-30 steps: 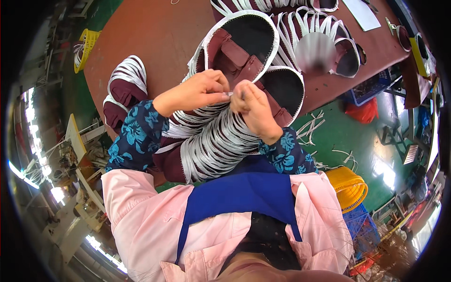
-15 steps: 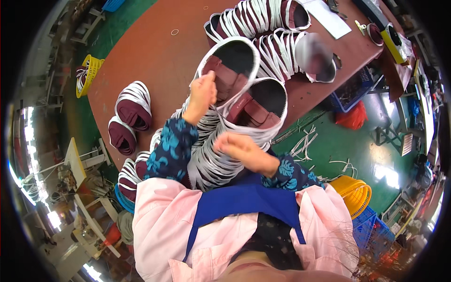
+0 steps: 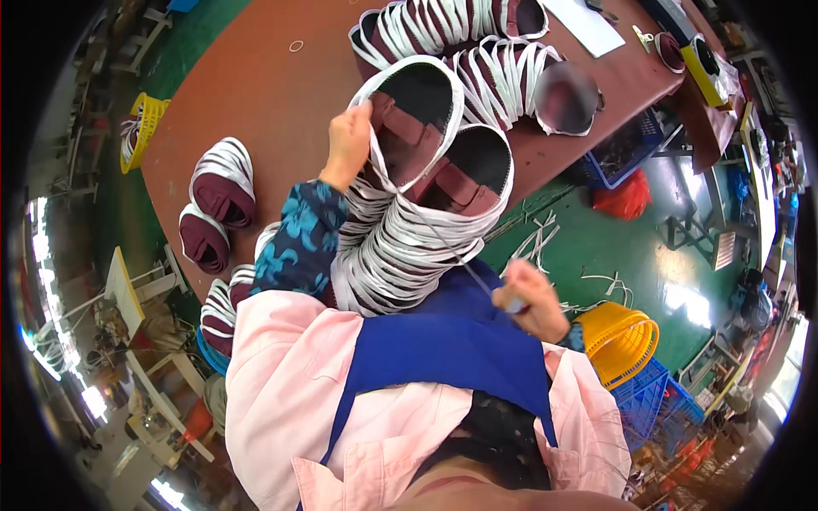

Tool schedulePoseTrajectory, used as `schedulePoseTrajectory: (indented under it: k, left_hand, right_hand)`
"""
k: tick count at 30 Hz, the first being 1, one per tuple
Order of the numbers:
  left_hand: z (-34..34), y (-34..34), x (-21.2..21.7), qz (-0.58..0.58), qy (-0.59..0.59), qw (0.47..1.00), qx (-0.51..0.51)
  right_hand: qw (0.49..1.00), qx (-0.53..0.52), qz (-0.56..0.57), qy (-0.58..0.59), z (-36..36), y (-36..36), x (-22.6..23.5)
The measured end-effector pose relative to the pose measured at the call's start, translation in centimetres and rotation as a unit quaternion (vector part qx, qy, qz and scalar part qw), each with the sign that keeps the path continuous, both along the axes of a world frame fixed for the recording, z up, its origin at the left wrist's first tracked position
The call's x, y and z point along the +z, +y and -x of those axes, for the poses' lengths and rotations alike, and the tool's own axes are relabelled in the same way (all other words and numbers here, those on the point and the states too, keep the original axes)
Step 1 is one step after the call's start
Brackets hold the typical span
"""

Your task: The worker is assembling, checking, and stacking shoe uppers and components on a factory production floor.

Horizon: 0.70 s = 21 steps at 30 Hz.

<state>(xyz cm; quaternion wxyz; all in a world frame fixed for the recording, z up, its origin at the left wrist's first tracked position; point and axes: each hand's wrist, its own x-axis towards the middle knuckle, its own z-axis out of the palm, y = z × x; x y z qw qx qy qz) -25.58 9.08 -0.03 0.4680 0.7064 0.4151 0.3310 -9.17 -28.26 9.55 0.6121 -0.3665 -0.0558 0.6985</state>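
Observation:
My left hand (image 3: 347, 146) pinches the white-trimmed left edge of a maroon shoe upper (image 3: 400, 136) with a dark lining. Against its right side stands a second upper (image 3: 467, 175). Behind these two, toward me, a long nested stack of white-edged uppers (image 3: 388, 260) runs to the table edge. From the join between the front two uppers a thin, straight thread (image 3: 452, 243) stretches down to the right. My right hand (image 3: 530, 300) is closed on its end, over the blue apron; a small pale bit shows at the fingers, too blurred to name.
More nested uppers (image 3: 507, 81) lie at the far side of the brown table (image 3: 256, 94). Loose pairs (image 3: 223, 187) sit at the left. To the right are a yellow basket (image 3: 626, 341), blue crates (image 3: 641, 396), a red bag (image 3: 624, 196) and white strips on the green floor.
My right hand has moved right and down, away from the stack, and a taut thread now shows. My left hand stays at the upper's edge. The whole view has shifted slightly.

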Motion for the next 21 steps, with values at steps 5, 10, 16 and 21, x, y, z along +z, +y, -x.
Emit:
schedulePoseTrajectory:
  k: [5, 10, 16, 21]
  left_hand:
    - [-0.3, -6.1, 7.8, -0.324, 0.258, 0.772, -0.481]
    - [-0.3, -5.6, 6.7, -0.274, 0.304, 0.793, -0.451]
    - [1.0, -4.6, 6.9, 0.13, 0.136, 0.947, -0.259]
    - [1.4, -4.6, 6.7, 0.203, 0.117, 0.946, -0.225]
  right_hand:
    - [0.972, -0.098, -0.185, -0.102, -4.0, 8.0, 6.3]
    - [0.949, -0.118, -0.248, -0.153, -1.9, 21.2, 6.8]
    - [0.906, -0.145, 0.002, -0.397, 2.5, 19.0, -4.6]
    - [0.928, -0.021, 0.039, -0.37, 7.5, 18.8, -5.2]
